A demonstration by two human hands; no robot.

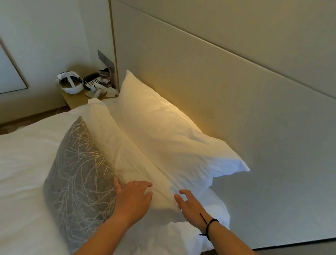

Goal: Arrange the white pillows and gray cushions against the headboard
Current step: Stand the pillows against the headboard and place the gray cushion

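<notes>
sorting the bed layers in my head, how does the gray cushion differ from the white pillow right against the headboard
The gray cushion is gray with a pale branching pattern; the back white pillow is plain white. The cushion stands at the front of the row, with another white pillow between them; the back pillow leans on the headboard. The left hand rests at the cushion's edge; neither hand touches the back pillow. Both stand propped on edge on the bed.

Hotel bedroom: white-linen bed (19, 160), tall padded headboard (222, 81), nightstand (76, 100) with phone (92, 81) at 10 o'clock.
</notes>
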